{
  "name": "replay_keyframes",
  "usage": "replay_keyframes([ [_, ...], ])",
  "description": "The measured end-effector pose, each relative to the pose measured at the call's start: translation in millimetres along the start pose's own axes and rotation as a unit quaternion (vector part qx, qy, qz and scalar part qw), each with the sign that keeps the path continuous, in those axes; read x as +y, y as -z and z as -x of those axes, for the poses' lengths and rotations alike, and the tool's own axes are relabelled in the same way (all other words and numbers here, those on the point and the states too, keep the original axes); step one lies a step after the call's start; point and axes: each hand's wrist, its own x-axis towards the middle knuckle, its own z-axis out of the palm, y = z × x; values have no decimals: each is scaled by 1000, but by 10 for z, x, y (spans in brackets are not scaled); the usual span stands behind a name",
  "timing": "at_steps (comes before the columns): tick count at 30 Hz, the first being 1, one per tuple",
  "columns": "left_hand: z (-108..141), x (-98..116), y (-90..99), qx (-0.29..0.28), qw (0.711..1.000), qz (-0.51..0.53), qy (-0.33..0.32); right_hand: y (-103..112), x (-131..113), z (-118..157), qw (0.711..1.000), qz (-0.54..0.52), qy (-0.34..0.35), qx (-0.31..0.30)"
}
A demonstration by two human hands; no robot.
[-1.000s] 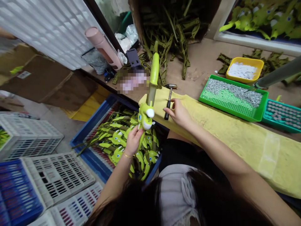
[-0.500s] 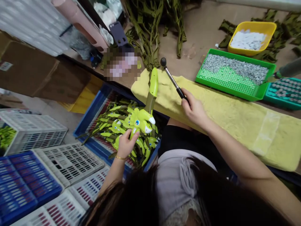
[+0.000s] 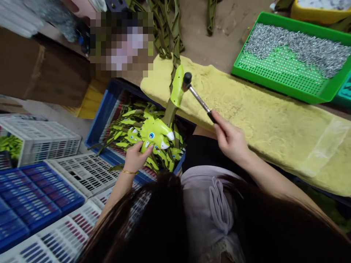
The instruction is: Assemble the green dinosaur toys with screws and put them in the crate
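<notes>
Your left hand [image 3: 137, 155] pinches one lime-green dinosaur toy [image 3: 157, 133] by the near side of its head, thumb on top and fingers curled under; the toy's far end rests over the left end of one yellow pad [image 3: 246, 109]. Your right hand [image 3: 230, 140] is closed firmly around the grip of one hammer [image 3: 201, 101], its black head just right of the toy's far end; you cannot tell whether they touch. Your room for moving runs right along the pad, from the hammer to one strip of clear tape [image 3: 325, 148], with the pad's near edge dropping off toward your lap. Below the toy, one blue crate [image 3: 96, 122] holds more such toys, too overlapped to count. Beyond the pad, at far right, sits one green tray [image 3: 276, 78] of small metal pieces [image 3: 298, 47], beside one yellow tub [image 3: 320, 14] and one teal tray [image 3: 344, 91], both cut off. Pixelation hides the bench's far left; your palm covers the hammer's butt.
</notes>
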Motion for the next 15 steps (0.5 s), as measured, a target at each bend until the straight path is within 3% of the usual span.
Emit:
replay_keyframes([
  [3, -5, -48, 51, -14, 1000, 24, -12, 210, -19, -150, 999, 10, -3, 32],
  [7, 5, -85, 93, -42, 998, 5, -55, 399, -90, -325, 999, 42, -2, 24],
  [15, -45, -78, 126, -46, 996, -16, -69, 248, 129, -309, 997, 67, -23, 35],
])
